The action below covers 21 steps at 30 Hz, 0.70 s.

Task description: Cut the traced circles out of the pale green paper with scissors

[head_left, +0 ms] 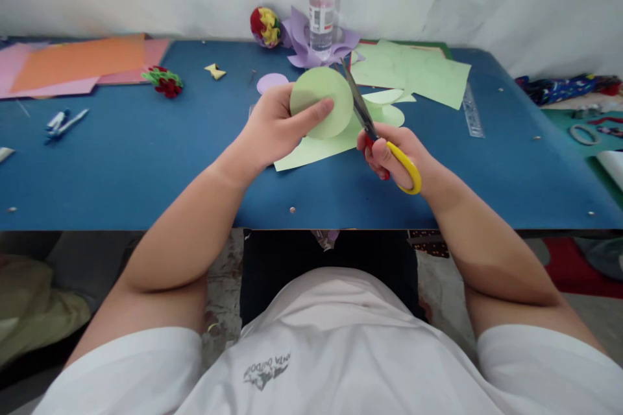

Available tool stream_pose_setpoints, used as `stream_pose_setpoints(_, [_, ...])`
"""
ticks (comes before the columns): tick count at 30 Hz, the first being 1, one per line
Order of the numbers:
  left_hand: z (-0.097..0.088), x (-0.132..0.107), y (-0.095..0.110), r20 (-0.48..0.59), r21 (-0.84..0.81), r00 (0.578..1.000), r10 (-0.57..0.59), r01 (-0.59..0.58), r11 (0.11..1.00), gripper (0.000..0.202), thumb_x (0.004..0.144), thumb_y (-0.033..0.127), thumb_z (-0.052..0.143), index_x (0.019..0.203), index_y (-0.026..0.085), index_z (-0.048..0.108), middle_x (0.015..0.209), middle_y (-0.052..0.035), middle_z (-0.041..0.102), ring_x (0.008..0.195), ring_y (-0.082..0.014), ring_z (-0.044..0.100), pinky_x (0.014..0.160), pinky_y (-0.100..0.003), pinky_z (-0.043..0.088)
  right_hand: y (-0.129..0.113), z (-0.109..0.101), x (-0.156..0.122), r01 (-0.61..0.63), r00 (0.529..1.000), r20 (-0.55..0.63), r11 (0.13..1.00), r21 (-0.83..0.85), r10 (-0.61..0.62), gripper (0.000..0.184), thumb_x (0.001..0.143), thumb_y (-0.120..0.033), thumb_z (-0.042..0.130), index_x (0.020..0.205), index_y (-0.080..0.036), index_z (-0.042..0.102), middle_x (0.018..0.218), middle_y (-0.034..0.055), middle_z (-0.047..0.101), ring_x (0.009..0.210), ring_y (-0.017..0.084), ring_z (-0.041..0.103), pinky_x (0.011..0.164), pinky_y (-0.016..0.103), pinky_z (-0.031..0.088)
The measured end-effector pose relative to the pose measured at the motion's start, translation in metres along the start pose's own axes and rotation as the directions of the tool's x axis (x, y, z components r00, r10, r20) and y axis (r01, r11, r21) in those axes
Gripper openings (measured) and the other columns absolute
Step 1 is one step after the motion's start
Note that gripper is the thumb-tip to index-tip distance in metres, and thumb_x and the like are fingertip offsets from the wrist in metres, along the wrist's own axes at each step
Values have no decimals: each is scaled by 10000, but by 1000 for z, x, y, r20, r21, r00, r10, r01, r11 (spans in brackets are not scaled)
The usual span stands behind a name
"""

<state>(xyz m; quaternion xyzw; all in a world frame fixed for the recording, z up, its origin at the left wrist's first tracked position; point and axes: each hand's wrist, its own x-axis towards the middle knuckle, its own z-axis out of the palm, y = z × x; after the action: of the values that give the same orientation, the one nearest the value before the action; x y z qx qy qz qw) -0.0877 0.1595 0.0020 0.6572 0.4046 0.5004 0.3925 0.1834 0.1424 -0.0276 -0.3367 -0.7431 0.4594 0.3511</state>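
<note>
My left hand (272, 126) pinches a light green paper disc (324, 98), thumb on its face, holding it up over the blue table (121, 162). In my right hand (396, 155) are scissors (374, 136) with red and yellow handles, fingers through the loops. Their blades point up and away, right at the disc's right edge. Under both hands lies a cut green sheet (316, 149) with scraps.
A clear water bottle (322, 0) stands on a purple paper flower (304, 45) at the back. Green sheets (418, 74), a ruler (472, 110), a purple disc (271, 82), orange and pink paper (78, 65), small paper flowers (165, 81), pens (63, 122) lie around.
</note>
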Motion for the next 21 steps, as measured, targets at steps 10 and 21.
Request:
stream_pose_setpoints(10, [1,-1,2,16,-7,1000,-4,4,1000,323,938,499,951,930,201,826,938,-69,833,904,-265,805,738,-334,682,-7,2,1,19,1000,-22,999,-25,-20,725,951,-957,684,934,-235,629,634,-33,490,504,137,437,479,331,349])
stream_pose_setpoints(21, [2,0,6,37,-30,998,-42,43,999,206,964,360,937,924,196,821,860,-61,797,834,-245,783,734,-338,685,-9,4,2,13,1000,-25,999,-32,-14,758,915,-989,691,933,-233,633,604,-41,481,487,132,433,465,326,348])
